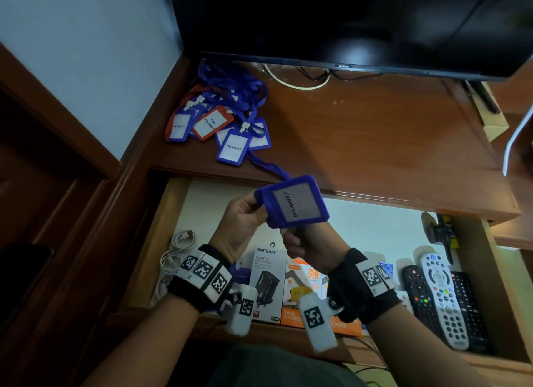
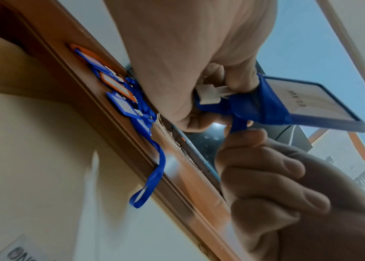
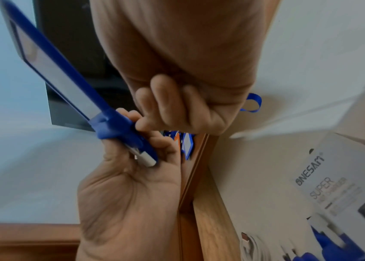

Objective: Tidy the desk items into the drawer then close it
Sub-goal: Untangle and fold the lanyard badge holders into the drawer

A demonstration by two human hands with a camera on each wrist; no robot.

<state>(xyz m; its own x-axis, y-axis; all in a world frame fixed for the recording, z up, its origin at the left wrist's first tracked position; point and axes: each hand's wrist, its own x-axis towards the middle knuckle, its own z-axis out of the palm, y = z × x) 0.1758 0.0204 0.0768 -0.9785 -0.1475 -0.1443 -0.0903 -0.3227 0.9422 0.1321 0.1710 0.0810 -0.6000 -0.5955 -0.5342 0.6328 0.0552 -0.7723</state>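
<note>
A blue badge holder (image 1: 297, 203) labelled PELAWAT is held up over the open drawer (image 1: 170, 213). My left hand (image 1: 242, 216) grips its clip end, where the blue lanyard (image 2: 255, 106) is wound round it. Just below, my right hand (image 1: 305, 245) pinches the lanyard strap (image 2: 239, 128) between thumb and finger, its other fingers curled. The strap's far part (image 1: 268, 167) trails back over the desk edge toward a pile of blue and orange badge holders (image 1: 219, 118) at the desk's back left. The right wrist view shows the badge holder (image 3: 49, 65) edge-on in the left hand (image 3: 127, 185).
In the drawer lie charger boxes (image 1: 266, 283), several remote controls (image 1: 441, 294) at the right and white cables (image 1: 176, 254) at the left. A black screen (image 1: 346, 20) stands at the back of the wooden desk (image 1: 375, 133), with cables beneath it.
</note>
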